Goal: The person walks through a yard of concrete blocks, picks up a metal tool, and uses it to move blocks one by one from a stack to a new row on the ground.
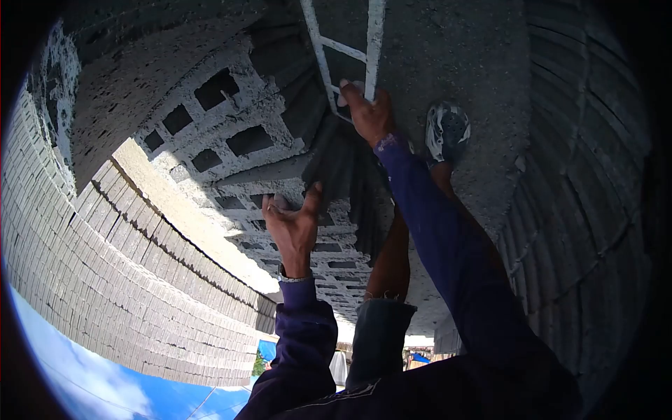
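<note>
— Grey concrete hollow blocks [224, 133] are noted stacked, their cavities exposed. How is the left hand [292, 227] placed?

— It is held spread, fingers apart, against the dark ribbed grey panel [343, 175] lying by the blocks; nothing is gripped.

— And the right hand [367, 112]?

— It is seen closed round a rail of the white-painted metal ladder frame [343, 49] (purple sleeve to the wrist). The frame lies on the rough grey concrete surface [455, 56], above the panel.

— Anything nearby?

— A patterned shoe [446, 131] is recorded just beside the right forearm.
</note>
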The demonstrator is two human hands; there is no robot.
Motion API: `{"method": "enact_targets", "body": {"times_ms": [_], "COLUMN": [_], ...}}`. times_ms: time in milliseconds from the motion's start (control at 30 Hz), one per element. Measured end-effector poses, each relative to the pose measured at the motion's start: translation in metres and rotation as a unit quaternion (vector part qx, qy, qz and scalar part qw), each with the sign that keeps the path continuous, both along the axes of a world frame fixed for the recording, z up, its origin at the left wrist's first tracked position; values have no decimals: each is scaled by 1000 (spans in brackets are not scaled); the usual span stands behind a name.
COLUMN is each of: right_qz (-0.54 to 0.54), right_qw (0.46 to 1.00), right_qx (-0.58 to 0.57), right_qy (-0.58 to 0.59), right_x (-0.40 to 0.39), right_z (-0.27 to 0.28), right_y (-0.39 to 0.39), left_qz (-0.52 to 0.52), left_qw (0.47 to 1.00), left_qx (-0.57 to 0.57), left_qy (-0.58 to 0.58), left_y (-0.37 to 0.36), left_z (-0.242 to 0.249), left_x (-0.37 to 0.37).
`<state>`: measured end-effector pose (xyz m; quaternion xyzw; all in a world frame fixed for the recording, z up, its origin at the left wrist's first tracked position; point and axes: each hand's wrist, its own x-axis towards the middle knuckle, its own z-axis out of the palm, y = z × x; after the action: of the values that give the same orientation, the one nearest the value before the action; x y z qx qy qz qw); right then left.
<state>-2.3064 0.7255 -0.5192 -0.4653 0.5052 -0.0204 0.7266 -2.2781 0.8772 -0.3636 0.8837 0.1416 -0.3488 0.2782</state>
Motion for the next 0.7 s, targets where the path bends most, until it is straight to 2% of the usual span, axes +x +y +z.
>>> {"method": "enact_targets", "body": {"times_ms": [33,133,200,233,300,367,433,467,533,567,633,700], "right_qz": [-2,-14,-25,-20,-73,-74,-87,-90,-122,-123,-167,-163], "right_qw": [999,999,998,999,995,992,989,988,985,986,982,983], "right_qx": [33,34,18,16,2,-10,-8,0,9,7,3,-14], "right_qy": [24,36,47,43,66,100,116,122,118,115,87,79], "right_x": [6,1,-9,-15,-25,-36,-43,-47,-47,-44,-41,-29], "right_z": [-5,-8,0,6,20,34,55,69,91,100,116,127], "right_y": [6,5,-6,-12,-20,-33,-50,-59,-73,-77,-87,-94], "left_qz": [-3,-1,-29,-24,-202,-393,-317,-314,-153,-153,-184,-196], "left_qw": [1000,999,996,996,957,897,936,937,980,980,957,952], "left_qx": [3,51,42,40,207,156,140,138,92,90,137,133], "left_qy": [1,14,-74,-78,10,-129,-69,-70,-89,-93,-179,-191], "left_y": [3,16,17,9,-7,29,-13,-23,-33,-37,-49,-53], "left_z": [-3,-8,-17,-18,-14,-46,3,21,48,55,55,24], "left_x": [0,-5,-11,-9,-2,-21,-9,-5,7,13,32,49]}}
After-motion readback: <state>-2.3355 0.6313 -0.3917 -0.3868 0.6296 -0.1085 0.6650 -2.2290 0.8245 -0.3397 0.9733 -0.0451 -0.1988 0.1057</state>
